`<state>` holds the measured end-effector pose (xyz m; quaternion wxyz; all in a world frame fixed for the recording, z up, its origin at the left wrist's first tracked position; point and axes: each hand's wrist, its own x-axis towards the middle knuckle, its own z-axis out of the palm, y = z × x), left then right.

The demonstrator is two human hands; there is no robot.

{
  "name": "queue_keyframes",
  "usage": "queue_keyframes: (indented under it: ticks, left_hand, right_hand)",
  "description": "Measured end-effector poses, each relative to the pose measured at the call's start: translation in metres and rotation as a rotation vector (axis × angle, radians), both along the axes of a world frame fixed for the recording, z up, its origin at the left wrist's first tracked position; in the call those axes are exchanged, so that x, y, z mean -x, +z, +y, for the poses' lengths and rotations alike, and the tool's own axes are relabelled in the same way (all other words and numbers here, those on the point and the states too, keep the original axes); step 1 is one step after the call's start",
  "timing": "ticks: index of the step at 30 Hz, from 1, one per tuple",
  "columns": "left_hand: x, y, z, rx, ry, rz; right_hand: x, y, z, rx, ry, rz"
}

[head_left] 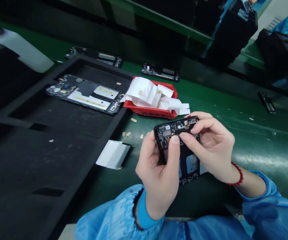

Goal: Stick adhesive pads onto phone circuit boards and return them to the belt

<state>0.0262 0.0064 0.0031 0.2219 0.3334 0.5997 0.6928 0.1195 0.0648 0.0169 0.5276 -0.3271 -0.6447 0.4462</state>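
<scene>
An opened phone body (pixel 167 131), with its circuit board showing along the top, is held tilted above the green bench. My left hand (pixel 159 173) grips its left side, the thumb pressed on the board. At the upper right, my right hand (pixel 214 143) holds the same phone body, its thumb and forefinger on the board near the corner. Whether a small part sits between those fingertips I cannot make out. Just beyond the hands stands a red bin (pixel 150 111) filled with white paper pieces (pixel 142 90).
A black foam tray (pixel 29 146) takes up the left, with another phone body (pixel 84 93) lying in it. More phone bodies (pixel 160 71) lie along the back. A white sheet stack (pixel 113 154) rests on the bench (pixel 264 143). Another person's blue sleeve (pixel 287 21) shows top right.
</scene>
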Motion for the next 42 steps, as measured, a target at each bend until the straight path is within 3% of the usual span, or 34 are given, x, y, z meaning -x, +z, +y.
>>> queue_keyframes:
  ticks: [6, 13, 16, 19, 22, 25, 28, 31, 37, 39, 42]
  left_hand:
    - [0.003, -0.005, 0.003, -0.002, -0.169, -0.235]
    - [0.004, -0.004, 0.006, 0.016, -0.109, -0.187]
    - [0.004, -0.008, 0.007, 0.014, -0.143, -0.142]
    - [0.003, -0.017, 0.008, 0.025, -0.239, -0.18]
    - [0.003, -0.024, 0.009, 0.024, -0.288, -0.214]
    - [0.002, -0.026, 0.01, -0.011, -0.24, -0.185]
    - [0.001, -0.028, 0.01, -0.024, -0.22, -0.156]
    - [0.001, -0.03, 0.01, -0.016, -0.217, -0.139]
    - [-0.001, -0.032, 0.011, -0.002, -0.192, -0.117]
    - [-0.001, -0.032, 0.013, 0.0, -0.186, -0.155]
    - [0.001, -0.03, 0.017, -0.006, -0.22, -0.263]
  right_hand:
    - [-0.012, -0.004, 0.006, 0.188, 0.165, 0.087]
    - [-0.043, -0.015, -0.026, 0.387, 0.413, 0.005]
    - [-0.051, -0.019, -0.02, 0.35, 0.446, 0.0]
    - [-0.066, -0.024, 0.024, 0.323, 0.26, -0.158]
    - [-0.093, -0.026, 0.103, 0.261, -0.087, -0.373]
    - [-0.128, -0.016, 0.182, 0.233, -0.221, -0.488]
    - [-0.148, -0.005, 0.233, 0.21, -0.276, -0.638]
    - [-0.129, -0.013, 0.261, 0.128, -0.251, -0.745]
    - [-0.002, -0.059, 0.284, -0.067, 0.022, -0.782]
    - [0.028, -0.061, 0.285, -0.112, 0.089, -0.761]
    - [0.037, -0.05, 0.287, -0.164, 0.103, -0.735]
